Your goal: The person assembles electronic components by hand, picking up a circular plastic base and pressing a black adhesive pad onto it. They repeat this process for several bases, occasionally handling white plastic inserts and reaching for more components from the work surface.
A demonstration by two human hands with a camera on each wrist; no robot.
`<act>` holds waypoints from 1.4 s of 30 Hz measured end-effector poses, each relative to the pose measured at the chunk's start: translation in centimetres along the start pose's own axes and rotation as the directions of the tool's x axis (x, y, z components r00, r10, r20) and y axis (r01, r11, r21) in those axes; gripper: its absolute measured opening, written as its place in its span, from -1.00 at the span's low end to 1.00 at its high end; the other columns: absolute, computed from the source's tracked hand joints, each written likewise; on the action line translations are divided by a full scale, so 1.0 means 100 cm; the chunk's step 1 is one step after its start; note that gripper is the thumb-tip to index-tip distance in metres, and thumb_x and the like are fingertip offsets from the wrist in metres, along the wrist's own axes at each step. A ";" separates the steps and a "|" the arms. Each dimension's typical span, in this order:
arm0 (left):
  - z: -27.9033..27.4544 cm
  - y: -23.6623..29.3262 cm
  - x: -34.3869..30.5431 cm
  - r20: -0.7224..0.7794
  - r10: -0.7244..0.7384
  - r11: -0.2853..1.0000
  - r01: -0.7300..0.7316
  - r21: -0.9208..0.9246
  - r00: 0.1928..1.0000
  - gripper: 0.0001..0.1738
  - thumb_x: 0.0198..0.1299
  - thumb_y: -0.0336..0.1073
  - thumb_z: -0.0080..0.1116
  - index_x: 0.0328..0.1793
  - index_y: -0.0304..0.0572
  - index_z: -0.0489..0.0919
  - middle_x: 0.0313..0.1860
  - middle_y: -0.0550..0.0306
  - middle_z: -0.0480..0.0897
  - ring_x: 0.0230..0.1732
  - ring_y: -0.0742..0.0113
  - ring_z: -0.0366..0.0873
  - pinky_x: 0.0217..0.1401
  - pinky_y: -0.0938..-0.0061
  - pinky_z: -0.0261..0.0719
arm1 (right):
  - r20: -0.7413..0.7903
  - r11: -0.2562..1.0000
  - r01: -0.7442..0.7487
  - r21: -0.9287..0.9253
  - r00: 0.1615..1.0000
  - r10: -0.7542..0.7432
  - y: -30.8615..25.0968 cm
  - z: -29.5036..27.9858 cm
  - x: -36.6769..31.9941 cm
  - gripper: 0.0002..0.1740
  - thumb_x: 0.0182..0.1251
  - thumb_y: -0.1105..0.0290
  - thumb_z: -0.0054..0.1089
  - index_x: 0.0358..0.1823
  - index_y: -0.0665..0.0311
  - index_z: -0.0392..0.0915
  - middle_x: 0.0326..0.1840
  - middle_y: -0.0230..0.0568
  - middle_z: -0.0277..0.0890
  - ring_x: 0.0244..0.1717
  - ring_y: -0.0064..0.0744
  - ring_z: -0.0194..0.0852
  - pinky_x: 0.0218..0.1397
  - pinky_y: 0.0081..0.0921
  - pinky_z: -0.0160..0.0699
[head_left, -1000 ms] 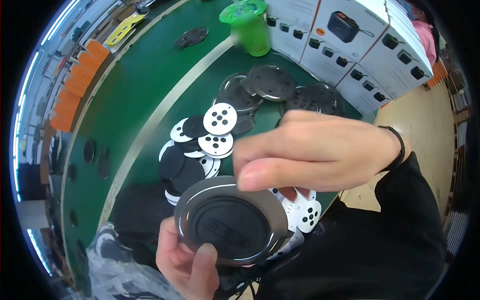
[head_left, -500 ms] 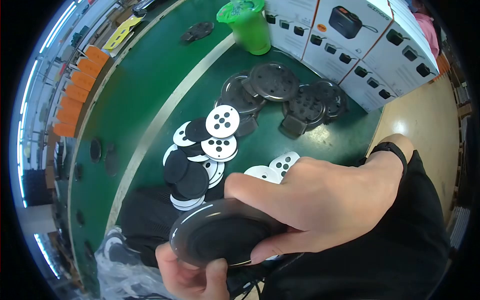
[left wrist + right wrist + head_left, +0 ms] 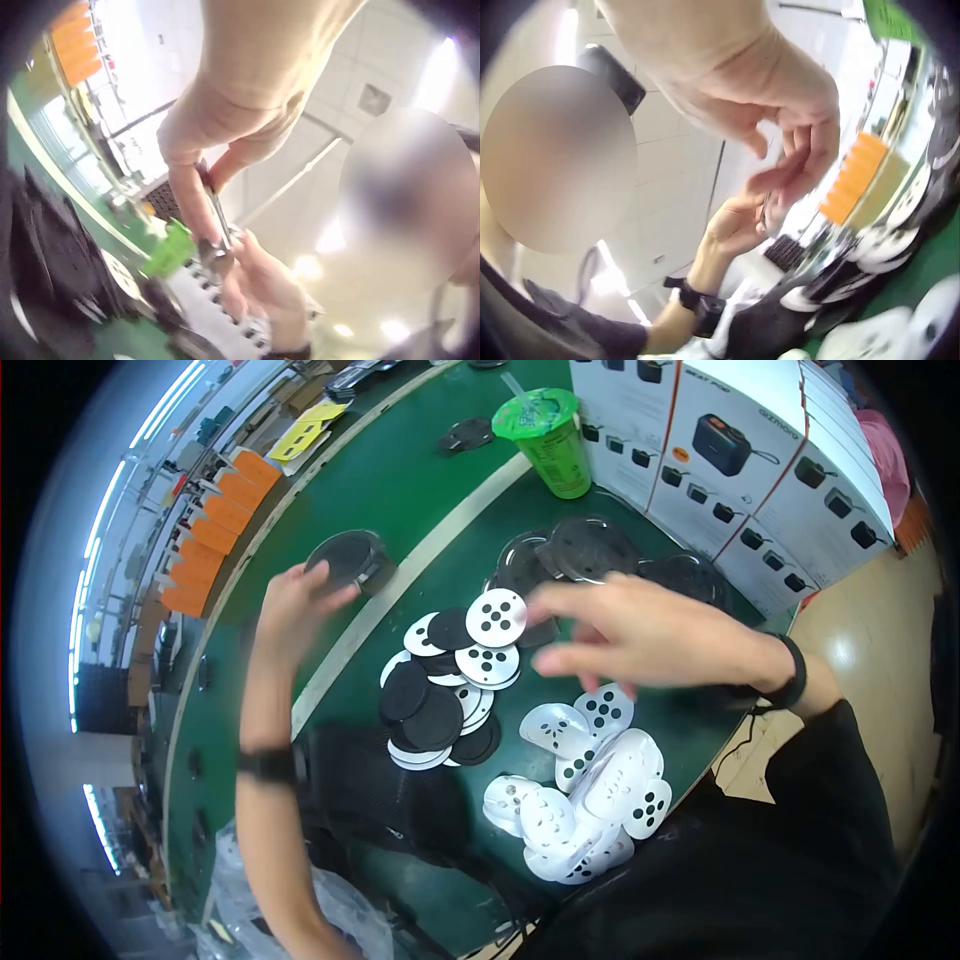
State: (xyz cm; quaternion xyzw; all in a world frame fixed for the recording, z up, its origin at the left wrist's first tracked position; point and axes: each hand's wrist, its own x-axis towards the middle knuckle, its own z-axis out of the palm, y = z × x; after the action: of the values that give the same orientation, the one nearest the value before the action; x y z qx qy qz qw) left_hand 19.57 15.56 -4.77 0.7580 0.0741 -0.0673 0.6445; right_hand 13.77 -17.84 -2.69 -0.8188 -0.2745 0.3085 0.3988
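Observation:
In the head view my left hand (image 3: 287, 610) is stretched out to the far left. It grips a round black plastic cover (image 3: 350, 560) by the edge above the green table. The left wrist view shows that cover edge-on as a thin dark piece (image 3: 214, 217) between thumb and fingers. My right hand (image 3: 655, 632) hovers with fingers loosely bent and nothing between them. Its fingertips overlap the edge of a white disc with black holes (image 3: 497, 617). That disc lies on a heap of black discs (image 3: 430, 718) and white ones.
Loose white hole-punched sheets (image 3: 600, 790) lie nearest the body. Round dark plastic covers (image 3: 590, 548) sit behind the right hand. A green drink cup (image 3: 555, 450) and printed white boxes (image 3: 730, 450) stand at the back. A clear plastic bag (image 3: 345, 905) is at the lower left.
My left hand has carried the round black cover from in front of the body out to the far left. The right hand has let go of it and moved up toward the disc heap.

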 end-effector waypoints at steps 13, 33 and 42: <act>0.049 0.021 -0.029 0.067 0.200 0.369 -0.138 0.919 0.977 -0.41 0.12 -0.27 0.12 0.26 -0.38 0.32 0.23 -0.24 0.40 0.27 -0.05 0.33 0.28 0.27 0.28 | 0.148 0.399 0.341 -0.851 0.885 -0.442 0.027 0.044 0.075 -0.88 -0.20 0.55 0.20 -0.53 0.40 0.54 -0.52 -0.01 0.51 -0.34 -0.21 0.56 -0.35 -0.35 0.56; 0.144 -0.016 -0.221 -0.242 0.607 0.752 -0.646 -0.132 0.757 -0.44 0.21 -0.32 0.09 0.13 -0.80 0.30 0.07 -0.52 0.42 0.05 -0.04 0.49 0.17 0.25 0.40 | -0.409 0.562 0.783 0.265 0.619 -0.670 -0.044 0.067 -0.020 -0.84 0.14 0.58 0.12 -0.41 0.33 0.28 -0.44 -0.23 0.25 -0.54 -0.41 0.37 -0.53 -0.56 0.35; 0.159 -0.007 -0.212 -0.211 0.639 0.597 -0.650 -0.470 0.739 -0.36 0.26 -0.28 -0.02 0.08 -1.00 0.14 0.02 -0.68 0.37 -0.13 -0.13 0.52 -0.07 0.28 0.49 | -0.351 0.592 0.737 0.327 0.676 -0.648 -0.052 0.067 -0.028 -0.83 0.12 0.63 0.11 -0.41 0.28 0.29 -0.42 -0.30 0.25 -0.60 -0.51 0.27 -0.59 -0.61 0.26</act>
State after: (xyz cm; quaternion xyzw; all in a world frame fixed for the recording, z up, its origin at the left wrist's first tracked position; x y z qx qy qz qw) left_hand -1.47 -0.57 -3.80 0.5324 -0.1827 0.1999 0.8020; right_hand 6.04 -13.79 -0.92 -0.5587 -0.4538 0.1002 0.6870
